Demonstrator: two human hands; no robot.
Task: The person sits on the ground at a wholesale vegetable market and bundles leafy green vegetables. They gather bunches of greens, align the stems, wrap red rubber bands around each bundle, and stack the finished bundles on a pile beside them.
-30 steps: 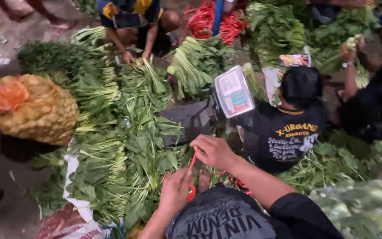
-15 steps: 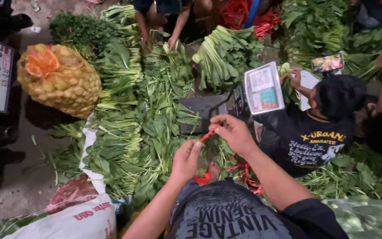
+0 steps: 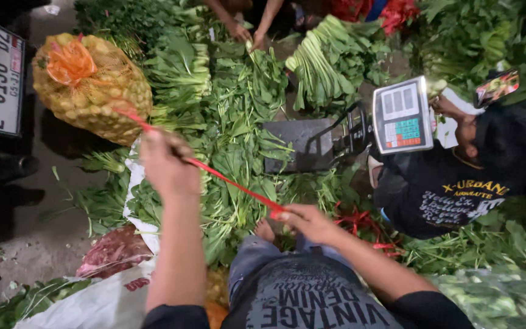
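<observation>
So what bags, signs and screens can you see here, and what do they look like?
Scale display: upper right, tilted grey panel, pale screens, teal and orange keys.
Number plate: far left, white rectangle, dark characters.
Mesh sack: upper left, bulging yellow net, orange tied top.
White sack: bottom left, crumpled, red print.
Small packet: far right, colourful, shiny.

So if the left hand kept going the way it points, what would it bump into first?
Probably the yellow mesh sack. The left hand, gripping the red string, points up-left toward it, though depth is hard to judge.
</observation>
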